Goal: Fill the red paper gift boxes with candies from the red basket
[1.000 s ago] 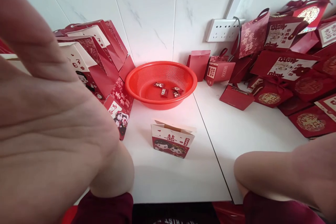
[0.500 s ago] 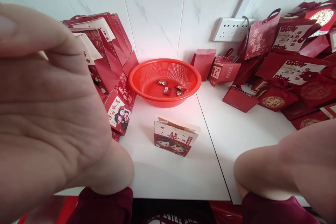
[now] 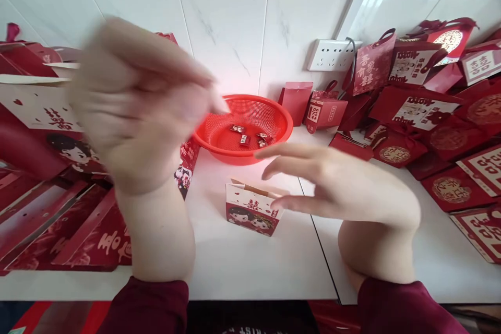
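Observation:
A small red and white paper gift box (image 3: pixel 250 214) with cartoon faces stands upright on the white tabletop, its top open. My right hand (image 3: pixel 324 180) reaches over its right side, fingers apart and nothing held. The thumb overlaps the box's right edge; contact is unclear. My left hand (image 3: pixel 144 109) is raised at left, blurred, its fingers bent towards the red plastic basket (image 3: pixel 242 156). Whether it holds anything does not show. Several small wrapped candies (image 3: pixel 245 140) lie in the basket.
Red gift boxes (image 3: pixel 415 112) are heaped at right, and more boxes and flat bags (image 3: pixel 90 235) lie at left. A plain red paper bag (image 3: pixel 296 103) stands by the wall. Above it is a power strip (image 3: pixel 331 55) with a cable. A seam runs across the tabletop.
My left hand has moved away from the camera and its fingers have bent. My right hand has come into view and over the paper gift box. The view has shifted slightly.

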A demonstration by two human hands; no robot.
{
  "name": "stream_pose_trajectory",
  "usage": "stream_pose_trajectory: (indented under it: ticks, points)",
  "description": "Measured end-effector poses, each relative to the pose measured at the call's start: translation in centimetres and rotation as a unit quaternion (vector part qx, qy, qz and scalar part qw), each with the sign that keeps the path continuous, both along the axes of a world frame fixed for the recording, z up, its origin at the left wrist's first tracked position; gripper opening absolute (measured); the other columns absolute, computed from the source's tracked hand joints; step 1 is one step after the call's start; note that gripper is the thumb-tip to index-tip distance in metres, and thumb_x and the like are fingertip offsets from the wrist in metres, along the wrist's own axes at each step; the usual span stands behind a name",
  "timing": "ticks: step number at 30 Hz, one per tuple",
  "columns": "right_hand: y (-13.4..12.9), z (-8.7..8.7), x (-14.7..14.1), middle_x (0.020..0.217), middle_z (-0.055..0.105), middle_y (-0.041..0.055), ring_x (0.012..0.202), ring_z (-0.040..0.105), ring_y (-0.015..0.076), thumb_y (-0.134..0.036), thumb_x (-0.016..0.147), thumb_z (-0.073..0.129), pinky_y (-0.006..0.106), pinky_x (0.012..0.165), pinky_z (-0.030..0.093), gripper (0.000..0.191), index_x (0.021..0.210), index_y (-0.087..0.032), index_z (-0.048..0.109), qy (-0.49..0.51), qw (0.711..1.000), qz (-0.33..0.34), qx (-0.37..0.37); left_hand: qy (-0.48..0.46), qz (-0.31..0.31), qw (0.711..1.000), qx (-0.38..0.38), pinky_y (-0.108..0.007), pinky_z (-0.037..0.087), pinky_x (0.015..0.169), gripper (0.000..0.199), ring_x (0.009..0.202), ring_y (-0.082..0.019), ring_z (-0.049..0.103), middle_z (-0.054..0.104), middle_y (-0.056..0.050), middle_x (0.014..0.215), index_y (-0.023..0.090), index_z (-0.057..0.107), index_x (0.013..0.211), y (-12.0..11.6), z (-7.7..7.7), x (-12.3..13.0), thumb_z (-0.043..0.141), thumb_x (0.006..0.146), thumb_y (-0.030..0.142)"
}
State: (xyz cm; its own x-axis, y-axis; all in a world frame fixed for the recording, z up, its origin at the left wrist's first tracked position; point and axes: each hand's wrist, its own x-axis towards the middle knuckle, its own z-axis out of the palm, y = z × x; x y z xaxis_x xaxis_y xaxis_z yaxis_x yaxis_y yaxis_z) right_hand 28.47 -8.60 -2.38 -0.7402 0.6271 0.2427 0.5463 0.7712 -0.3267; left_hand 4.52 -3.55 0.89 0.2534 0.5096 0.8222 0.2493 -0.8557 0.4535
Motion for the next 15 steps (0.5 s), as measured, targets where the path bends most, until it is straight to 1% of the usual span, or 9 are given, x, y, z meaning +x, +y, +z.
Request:
stream_pose_trajectory:
  ticks: [1, 2, 3, 4, 7, 9, 11, 13, 15]
  points:
    - [0.4, -0.4, -0.4, 0.105, 0.067, 0.0078, 0.089, 0.064, 0.0193, -0.033, 0.097, 0.053, 0.031, 0.076, 0.049, 0.016, 0.100, -0.020, 0.061, -0.025, 1.000, -0.002, -0.016, -0.019, 0.004, 1.000, 0.017, -0.025, 0.049, 0.069, 0.012, 0.080, -0.006, 0.062, 0.067, 0.009, 0.087, 0.021, 0.067, 0.093, -0.4, -0.2, 0.6, 0.059, 0.092, 0.030]
    - [0.8, -0.8, -0.8, 0.089, 0.068, 0.0044, 0.075, 0.063, 0.0167, -0.032, 0.097, 0.053, 0.029, 0.067, 0.047, 0.014, 0.097, -0.020, 0.061, -0.049, 0.998, -0.016, -0.031, -0.011, 0.006, 1.000, 0.024, -0.024, 0.049, 0.066, 0.006, 0.074, -0.006, 0.062, 0.067, 0.009, 0.083, 0.021, 0.067, 0.087, -0.7, -0.4, 1.1, 0.061, 0.089, 0.022]
    - [1.2, -1.2, -1.1, 0.079, 0.066, 0.0017, 0.066, 0.060, 0.0150, -0.030, 0.097, 0.052, 0.027, 0.061, 0.044, 0.013, 0.095, -0.020, 0.060, -0.066, 0.996, -0.043, -0.044, 0.017, 0.001, 0.999, 0.033, -0.023, 0.049, 0.064, 0.007, 0.072, -0.006, 0.061, 0.068, 0.008, 0.081, 0.021, 0.067, 0.084, -0.9, -0.6, 1.6, 0.062, 0.087, 0.017]
    - [1.6, -1.5, -1.3, 0.073, 0.064, 0.0004, 0.062, 0.057, 0.0141, -0.029, 0.097, 0.051, 0.027, 0.058, 0.041, 0.012, 0.095, -0.020, 0.059, -0.071, 0.994, -0.072, -0.048, 0.061, -0.010, 0.997, 0.040, -0.023, 0.049, 0.064, 0.008, 0.071, -0.007, 0.062, 0.069, 0.007, 0.080, 0.020, 0.067, 0.083, -1.1, -0.8, 1.9, 0.062, 0.086, 0.014]
    - [2.1, -1.8, -1.1, 0.075, 0.064, 0.0013, 0.061, 0.055, 0.0133, -0.024, 0.097, 0.050, 0.025, 0.054, 0.035, 0.009, 0.100, -0.019, 0.057, -0.059, 0.988, -0.136, -0.036, 0.205, -0.046, 0.977, 0.032, -0.022, 0.049, 0.065, 0.009, 0.071, -0.008, 0.063, 0.071, 0.004, 0.081, 0.020, 0.069, 0.084, -0.9, -1.2, 2.4, 0.063, 0.086, 0.015]
    - [2.3, -1.6, -0.7, 0.075, 0.063, 0.0019, 0.059, 0.053, 0.0130, -0.027, 0.098, 0.048, 0.025, 0.051, 0.033, 0.012, 0.102, -0.018, 0.054, -0.046, 0.986, -0.160, -0.030, 0.286, -0.054, 0.957, -0.007, -0.022, 0.048, 0.065, 0.007, 0.070, -0.009, 0.063, 0.071, 0.004, 0.080, 0.020, 0.069, 0.083, -0.6, -1.4, 2.5, 0.063, 0.087, 0.017]
    - [2.4, -1.5, -0.3, 0.074, 0.061, 0.0014, 0.057, 0.050, 0.0123, -0.032, 0.100, 0.047, 0.025, 0.050, 0.031, 0.015, 0.099, -0.018, 0.053, -0.028, 0.986, -0.162, -0.027, 0.353, -0.052, 0.934, -0.032, -0.024, 0.046, 0.067, 0.012, 0.072, -0.011, 0.062, 0.069, 0.003, 0.078, 0.020, 0.069, 0.079, -0.1, -1.7, 2.7, 0.063, 0.088, 0.024]
    - [2.5, -1.4, -0.1, 0.070, 0.059, -0.0001, 0.056, 0.047, 0.0110, -0.033, 0.100, 0.046, 0.025, 0.050, 0.030, 0.019, 0.089, -0.019, 0.053, -0.019, 0.988, -0.153, -0.025, 0.403, -0.041, 0.914, -0.028, -0.026, 0.045, 0.070, 0.022, 0.079, -0.014, 0.061, 0.067, 0.001, 0.080, 0.019, 0.070, 0.076, 0.3, -2.1, 3.0, 0.060, 0.091, 0.031]
    - [2.8, -1.4, 0.1, 0.068, 0.057, -0.0009, 0.055, 0.045, 0.0103, -0.031, 0.100, 0.047, 0.025, 0.051, 0.030, 0.023, 0.082, -0.018, 0.054, -0.019, 0.989, -0.146, -0.020, 0.431, -0.014, 0.902, -0.025, -0.028, 0.044, 0.071, 0.028, 0.085, -0.016, 0.060, 0.065, -0.002, 0.086, 0.019, 0.072, 0.076, 0.8, -2.8, 3.5, 0.056, 0.094, 0.034]
